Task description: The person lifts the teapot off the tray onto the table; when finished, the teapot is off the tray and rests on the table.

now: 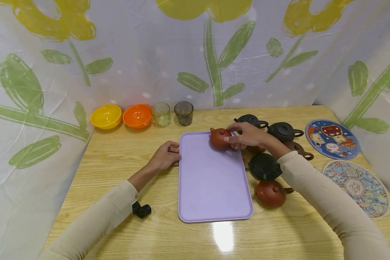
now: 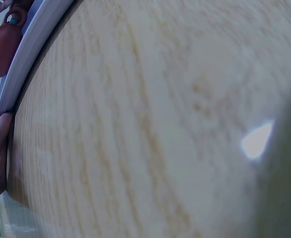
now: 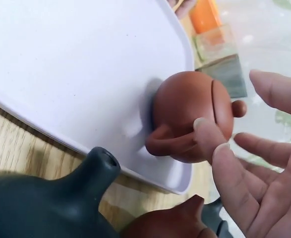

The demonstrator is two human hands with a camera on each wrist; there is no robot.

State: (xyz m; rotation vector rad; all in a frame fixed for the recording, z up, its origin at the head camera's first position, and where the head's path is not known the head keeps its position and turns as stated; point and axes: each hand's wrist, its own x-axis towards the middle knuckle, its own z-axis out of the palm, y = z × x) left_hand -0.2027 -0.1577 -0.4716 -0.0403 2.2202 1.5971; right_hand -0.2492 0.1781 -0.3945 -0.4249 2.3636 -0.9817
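My left hand (image 1: pixel 164 156) rests at the left edge of a lilac tray (image 1: pixel 211 180), its fingertips touching the rim. On the tray's far right corner sits a small reddish-brown clay teapot (image 1: pixel 218 140), upright, with its round lid knob on top. My right hand (image 1: pixel 247 135) is over its handle side. In the right wrist view, two fingertips (image 3: pixel 223 153) overlap the teapot's handle (image 3: pixel 160 143), while the other fingers are spread away from the body. In the left wrist view, fingers (image 2: pixel 1 129) meet the tray's side.
Right of the tray stand several dark teapots (image 1: pixel 263 167) and another reddish-brown teapot (image 1: pixel 270 194). Two round patterned mats (image 1: pixel 332 139) lie farther right. A yellow bowl (image 1: pixel 106 117), an orange bowl (image 1: pixel 137 116) and two glasses (image 1: pixel 183 113) line the back left. A small black object (image 1: pixel 141 210) lies by the left sleeve.
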